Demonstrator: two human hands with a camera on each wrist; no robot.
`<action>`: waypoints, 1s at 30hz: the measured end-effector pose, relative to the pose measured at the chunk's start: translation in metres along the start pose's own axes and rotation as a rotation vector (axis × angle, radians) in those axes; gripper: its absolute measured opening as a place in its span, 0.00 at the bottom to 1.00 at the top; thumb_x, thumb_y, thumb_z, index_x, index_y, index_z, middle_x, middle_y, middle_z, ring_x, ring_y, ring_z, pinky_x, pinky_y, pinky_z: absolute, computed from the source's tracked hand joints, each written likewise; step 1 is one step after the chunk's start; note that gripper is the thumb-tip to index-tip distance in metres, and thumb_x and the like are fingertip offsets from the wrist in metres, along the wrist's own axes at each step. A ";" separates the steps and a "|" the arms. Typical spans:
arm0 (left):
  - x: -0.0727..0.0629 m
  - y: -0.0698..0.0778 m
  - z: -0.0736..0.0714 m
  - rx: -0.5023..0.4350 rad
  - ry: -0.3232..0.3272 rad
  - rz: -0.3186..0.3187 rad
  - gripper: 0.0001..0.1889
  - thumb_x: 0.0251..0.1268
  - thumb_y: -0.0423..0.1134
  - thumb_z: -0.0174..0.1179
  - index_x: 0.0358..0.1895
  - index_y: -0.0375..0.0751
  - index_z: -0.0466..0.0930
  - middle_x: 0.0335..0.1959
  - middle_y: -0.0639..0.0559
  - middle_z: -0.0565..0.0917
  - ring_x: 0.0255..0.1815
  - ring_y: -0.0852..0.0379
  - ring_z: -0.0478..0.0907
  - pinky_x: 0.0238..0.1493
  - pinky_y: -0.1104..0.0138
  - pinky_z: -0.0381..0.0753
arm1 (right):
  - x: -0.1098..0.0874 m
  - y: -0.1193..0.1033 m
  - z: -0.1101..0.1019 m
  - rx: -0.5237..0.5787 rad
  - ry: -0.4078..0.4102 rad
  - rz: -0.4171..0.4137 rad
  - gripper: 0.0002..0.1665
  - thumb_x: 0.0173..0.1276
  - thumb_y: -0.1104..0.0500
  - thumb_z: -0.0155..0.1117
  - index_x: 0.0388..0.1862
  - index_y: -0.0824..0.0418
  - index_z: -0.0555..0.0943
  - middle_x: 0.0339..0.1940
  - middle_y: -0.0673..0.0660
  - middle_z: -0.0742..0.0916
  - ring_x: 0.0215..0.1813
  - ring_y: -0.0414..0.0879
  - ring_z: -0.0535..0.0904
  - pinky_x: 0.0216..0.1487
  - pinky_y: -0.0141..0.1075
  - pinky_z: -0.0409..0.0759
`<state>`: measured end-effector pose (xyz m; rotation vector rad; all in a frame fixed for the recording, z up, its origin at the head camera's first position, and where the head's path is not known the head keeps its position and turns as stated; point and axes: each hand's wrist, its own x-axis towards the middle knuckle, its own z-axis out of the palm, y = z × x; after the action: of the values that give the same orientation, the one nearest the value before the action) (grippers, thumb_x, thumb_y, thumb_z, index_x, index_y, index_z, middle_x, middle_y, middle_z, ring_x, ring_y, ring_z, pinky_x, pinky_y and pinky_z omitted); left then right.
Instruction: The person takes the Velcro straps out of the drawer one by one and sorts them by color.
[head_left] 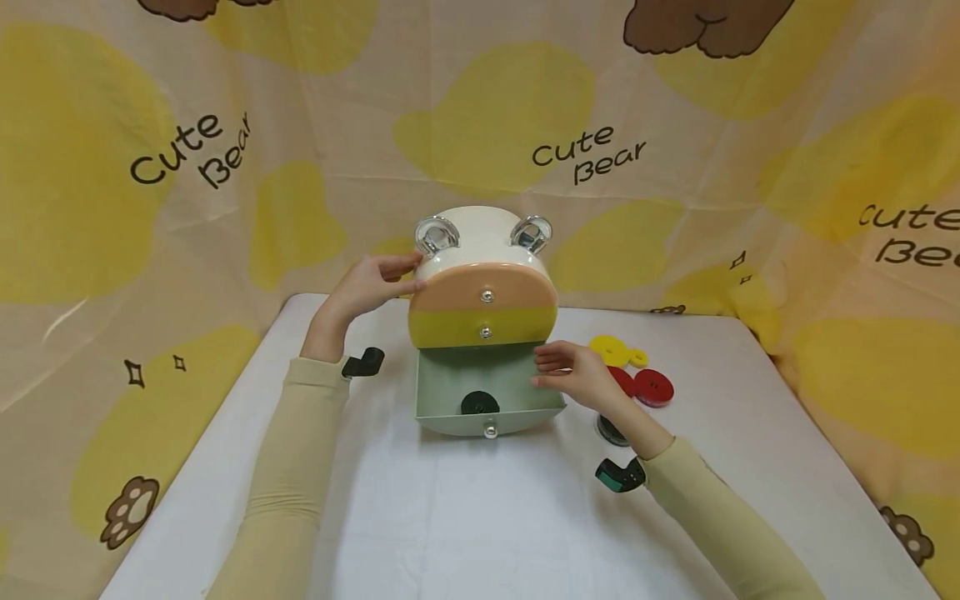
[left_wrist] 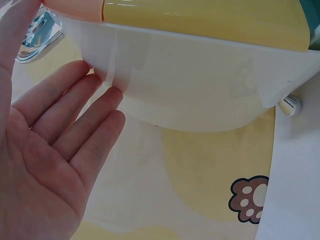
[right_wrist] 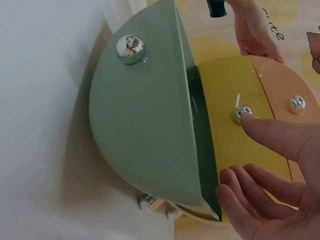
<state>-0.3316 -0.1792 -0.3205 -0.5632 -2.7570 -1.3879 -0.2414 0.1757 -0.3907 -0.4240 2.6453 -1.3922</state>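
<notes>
A small round-topped drawer box [head_left: 480,233] with silver ear-like loops stands on the table. Its peach drawer [head_left: 450,288] and yellow drawer [head_left: 450,328] are closed, while the green bottom drawer [head_left: 450,375] is pulled out. Inside that drawer sits a black disc [head_left: 480,403]. My left hand [head_left: 367,287] touches the box's upper left side with extended fingers; the left wrist view shows fingertips against the white shell [left_wrist: 175,80]. Above the green drawer's right edge, my right hand [head_left: 577,375] hovers with relaxed, slightly bent fingers and nothing in its grasp.
Right of the box lie a large yellow disc [head_left: 607,350], a small yellow disc [head_left: 637,358], red discs [head_left: 654,388] and a dark disc [head_left: 611,429], partly behind my right forearm. A patterned cloth [head_left: 487,125] hangs behind the white table [head_left: 450,517].
</notes>
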 end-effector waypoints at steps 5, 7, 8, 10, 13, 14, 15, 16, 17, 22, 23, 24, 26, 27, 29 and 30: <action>0.002 -0.001 0.000 0.005 0.000 0.008 0.34 0.53 0.57 0.67 0.65 0.53 0.72 0.65 0.55 0.74 0.65 0.48 0.71 0.64 0.56 0.72 | 0.011 0.001 0.011 -0.007 -0.056 -0.010 0.29 0.58 0.57 0.72 0.57 0.64 0.77 0.51 0.62 0.85 0.50 0.51 0.83 0.53 0.40 0.81; 0.002 -0.001 0.000 0.005 0.000 0.011 0.34 0.53 0.57 0.67 0.65 0.52 0.72 0.65 0.55 0.74 0.65 0.48 0.72 0.65 0.56 0.72 | 0.015 0.003 0.016 -0.008 -0.083 -0.005 0.29 0.57 0.57 0.72 0.57 0.63 0.77 0.51 0.61 0.85 0.50 0.50 0.83 0.54 0.40 0.81; 0.002 -0.001 0.000 0.001 -0.001 0.014 0.35 0.53 0.57 0.67 0.65 0.52 0.72 0.65 0.55 0.74 0.65 0.47 0.71 0.65 0.56 0.71 | 0.017 0.003 0.018 -0.011 -0.096 -0.009 0.29 0.57 0.57 0.72 0.57 0.63 0.77 0.51 0.61 0.85 0.49 0.50 0.83 0.54 0.40 0.81; 0.002 -0.001 0.000 0.000 0.000 0.018 0.35 0.53 0.57 0.67 0.65 0.52 0.72 0.65 0.54 0.74 0.65 0.46 0.72 0.65 0.56 0.71 | 0.020 0.004 0.022 -0.015 -0.120 -0.029 0.29 0.57 0.57 0.73 0.57 0.65 0.77 0.50 0.62 0.85 0.49 0.50 0.83 0.54 0.40 0.81; 0.002 -0.001 0.000 -0.002 0.004 0.022 0.34 0.53 0.57 0.67 0.65 0.52 0.72 0.65 0.54 0.74 0.64 0.46 0.72 0.65 0.56 0.71 | 0.025 0.004 0.028 -0.029 -0.155 -0.059 0.29 0.56 0.58 0.73 0.56 0.67 0.78 0.48 0.63 0.85 0.47 0.50 0.84 0.53 0.39 0.82; 0.002 -0.001 0.000 -0.001 0.006 0.021 0.34 0.53 0.57 0.68 0.65 0.52 0.72 0.65 0.54 0.74 0.64 0.47 0.72 0.65 0.57 0.71 | 0.026 0.004 0.030 -0.037 -0.169 -0.075 0.28 0.56 0.58 0.73 0.55 0.67 0.78 0.48 0.63 0.85 0.46 0.50 0.84 0.52 0.39 0.82; 0.002 -0.001 0.000 0.001 0.007 0.020 0.34 0.53 0.57 0.68 0.65 0.52 0.72 0.65 0.54 0.74 0.64 0.47 0.72 0.65 0.57 0.71 | 0.027 0.004 0.032 -0.045 -0.186 -0.091 0.28 0.57 0.59 0.73 0.55 0.68 0.78 0.48 0.63 0.85 0.46 0.50 0.84 0.51 0.38 0.82; 0.001 -0.001 0.000 0.001 0.006 0.018 0.34 0.53 0.57 0.67 0.65 0.52 0.72 0.65 0.54 0.74 0.64 0.47 0.72 0.65 0.57 0.71 | 0.029 0.004 0.034 -0.054 -0.204 -0.104 0.28 0.57 0.60 0.73 0.55 0.68 0.77 0.48 0.64 0.85 0.46 0.50 0.84 0.51 0.38 0.83; 0.002 -0.001 0.000 0.002 0.006 0.018 0.34 0.53 0.57 0.67 0.65 0.52 0.72 0.65 0.54 0.74 0.64 0.48 0.72 0.65 0.57 0.71 | 0.030 0.004 0.036 -0.061 -0.224 -0.108 0.27 0.56 0.60 0.73 0.55 0.68 0.78 0.47 0.63 0.85 0.46 0.50 0.84 0.51 0.38 0.83; 0.001 0.001 0.000 -0.007 -0.003 0.009 0.33 0.55 0.55 0.67 0.65 0.51 0.72 0.65 0.53 0.74 0.65 0.47 0.71 0.65 0.56 0.71 | 0.036 0.006 0.045 -0.101 -0.313 -0.123 0.26 0.56 0.63 0.73 0.54 0.67 0.78 0.46 0.61 0.85 0.46 0.51 0.84 0.48 0.36 0.83; -0.001 0.006 0.000 -0.011 -0.006 0.008 0.33 0.56 0.53 0.67 0.66 0.49 0.71 0.65 0.52 0.73 0.65 0.46 0.71 0.65 0.56 0.70 | 0.036 0.007 0.047 -0.108 -0.327 -0.121 0.26 0.55 0.63 0.73 0.53 0.66 0.78 0.46 0.61 0.85 0.46 0.50 0.84 0.48 0.36 0.84; -0.004 0.012 -0.001 -0.013 -0.008 0.009 0.32 0.57 0.51 0.66 0.66 0.47 0.71 0.65 0.50 0.73 0.65 0.45 0.71 0.66 0.55 0.70 | 0.037 0.008 0.049 -0.112 -0.341 -0.116 0.25 0.55 0.64 0.72 0.53 0.66 0.79 0.45 0.61 0.86 0.45 0.50 0.84 0.47 0.35 0.84; -0.010 0.023 -0.002 -0.019 -0.015 0.010 0.32 0.59 0.47 0.66 0.66 0.43 0.70 0.66 0.47 0.73 0.65 0.44 0.70 0.66 0.55 0.70 | 0.038 0.008 0.052 -0.120 -0.364 -0.112 0.23 0.56 0.68 0.71 0.52 0.66 0.79 0.45 0.61 0.86 0.44 0.50 0.84 0.46 0.35 0.84; -0.013 0.028 -0.002 -0.020 -0.018 0.009 0.31 0.59 0.45 0.65 0.66 0.41 0.70 0.66 0.46 0.72 0.65 0.43 0.70 0.66 0.54 0.69 | 0.038 0.008 0.052 -0.123 -0.375 -0.116 0.22 0.56 0.70 0.70 0.51 0.67 0.79 0.45 0.62 0.86 0.43 0.50 0.85 0.45 0.35 0.84; -0.018 0.037 -0.003 -0.018 -0.021 0.010 0.30 0.60 0.43 0.65 0.66 0.38 0.69 0.66 0.44 0.72 0.65 0.42 0.70 0.66 0.54 0.69 | 0.039 0.007 0.053 -0.128 -0.397 -0.111 0.22 0.55 0.73 0.68 0.51 0.67 0.80 0.45 0.62 0.86 0.43 0.51 0.85 0.44 0.35 0.84; -0.019 0.037 -0.003 -0.018 -0.020 0.010 0.30 0.61 0.43 0.65 0.66 0.38 0.69 0.66 0.44 0.72 0.65 0.42 0.70 0.66 0.54 0.69 | 0.039 0.007 0.054 -0.129 -0.407 -0.109 0.22 0.55 0.75 0.67 0.51 0.67 0.80 0.45 0.62 0.85 0.43 0.51 0.85 0.44 0.34 0.84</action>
<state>-0.3030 -0.1673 -0.2928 -0.5938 -2.7560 -1.4149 -0.2676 0.1251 -0.4259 -0.7839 2.4096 -1.0278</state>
